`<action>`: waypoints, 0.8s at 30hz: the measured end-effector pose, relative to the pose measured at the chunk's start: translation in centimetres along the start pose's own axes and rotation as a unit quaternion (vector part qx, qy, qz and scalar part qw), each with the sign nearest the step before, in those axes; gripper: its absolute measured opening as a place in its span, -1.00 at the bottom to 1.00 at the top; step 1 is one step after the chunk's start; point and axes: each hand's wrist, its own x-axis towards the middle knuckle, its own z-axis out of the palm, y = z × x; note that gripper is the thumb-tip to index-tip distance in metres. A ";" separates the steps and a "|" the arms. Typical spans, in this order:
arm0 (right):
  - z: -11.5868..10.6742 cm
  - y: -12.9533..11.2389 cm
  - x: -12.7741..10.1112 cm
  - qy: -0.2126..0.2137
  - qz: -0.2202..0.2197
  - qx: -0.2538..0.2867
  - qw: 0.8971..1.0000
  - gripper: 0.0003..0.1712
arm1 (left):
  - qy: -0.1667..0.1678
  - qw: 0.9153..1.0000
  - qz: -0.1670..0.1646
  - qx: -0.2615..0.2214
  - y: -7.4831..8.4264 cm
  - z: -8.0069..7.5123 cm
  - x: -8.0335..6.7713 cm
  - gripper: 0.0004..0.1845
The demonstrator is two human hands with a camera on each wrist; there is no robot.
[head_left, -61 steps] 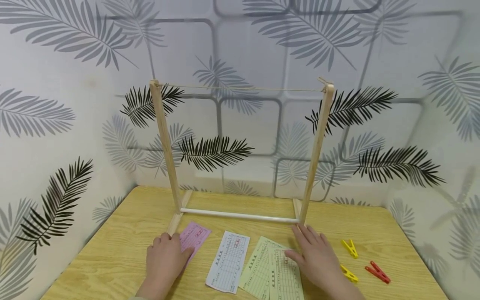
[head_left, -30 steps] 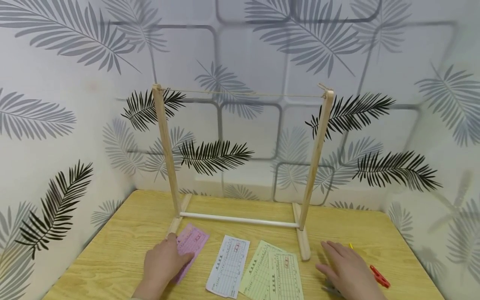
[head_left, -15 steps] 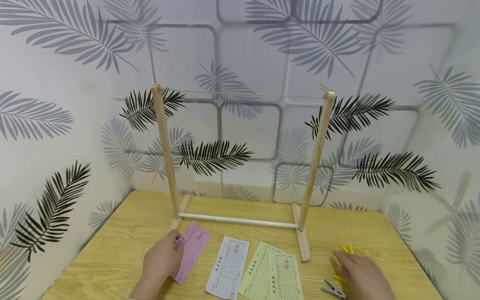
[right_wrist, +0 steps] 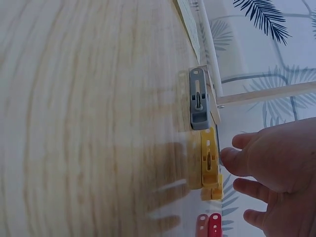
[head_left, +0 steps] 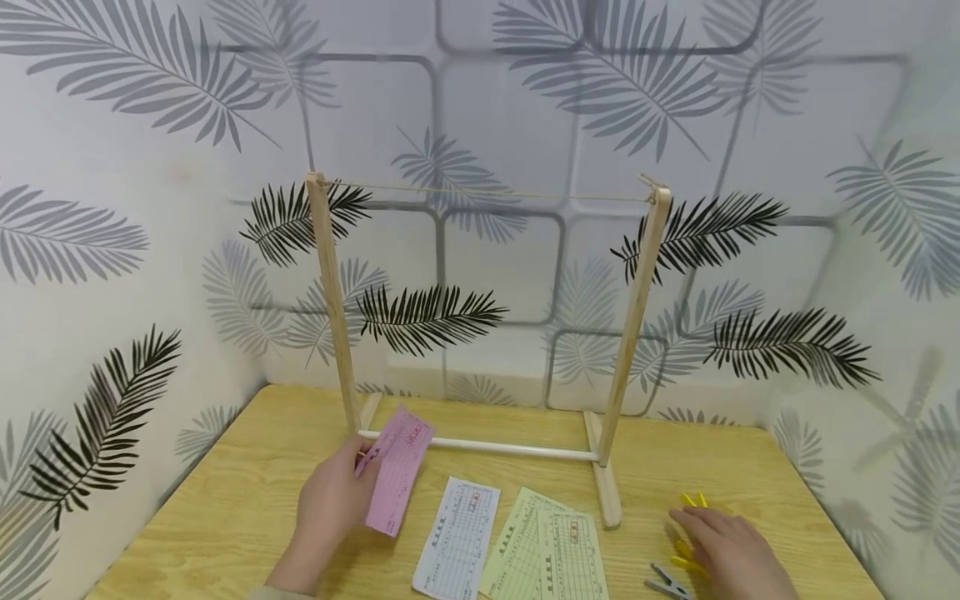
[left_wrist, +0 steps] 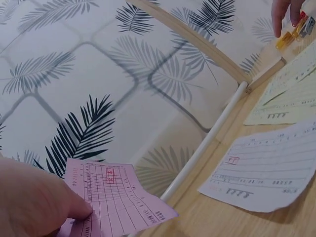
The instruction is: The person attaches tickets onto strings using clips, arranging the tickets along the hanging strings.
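Left hand [head_left: 330, 504] pinches the pink printed paper slip [head_left: 395, 469], lifted off the light wooden counter [head_left: 225, 508] near the wooden string rack [head_left: 330, 300], probably to hang it; right hand [head_left: 731, 550], fingers loose, touches a yellow plastic clothespin [right_wrist: 209, 165], gripping nothing yet.

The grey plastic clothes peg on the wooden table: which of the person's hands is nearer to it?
Right. The right hand rests beside the grey plastic clothes peg among the pegs; the left hand is far across the table, holding a pink paper slip.
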 end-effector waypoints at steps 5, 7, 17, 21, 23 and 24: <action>0.3 0.1 -0.7 0.019 -0.038 -0.002 0.999 -0.38 | 0.016 1.000 0.011 -0.022 1.4 -0.1 0.6 -0.83; 0.3 0.3 -0.7 0.025 -0.058 0.000 0.998 -0.35 | 0.020 0.999 0.017 -0.032 1.9 0.0 0.8 -0.83; 0.4 1.1 -0.8 0.003 -0.099 0.004 0.995 -0.34 | 0.039 0.997 0.023 -0.064 4.1 0.7 2.0 -0.84; 0.6 1.5 -0.9 0.000 -0.120 0.016 0.993 -0.34 | 0.046 0.995 0.026 -0.081 4.8 0.9 2.3 -0.88; 0.7 1.9 -0.9 0.006 -0.140 0.015 0.990 -0.33 | 0.046 0.995 0.026 -0.088 5.0 1.0 2.4 -0.88; 0.8 2.0 -0.9 0.008 -0.148 0.014 0.989 -0.32 | 0.045 0.994 0.026 -0.092 5.1 1.0 2.4 -0.88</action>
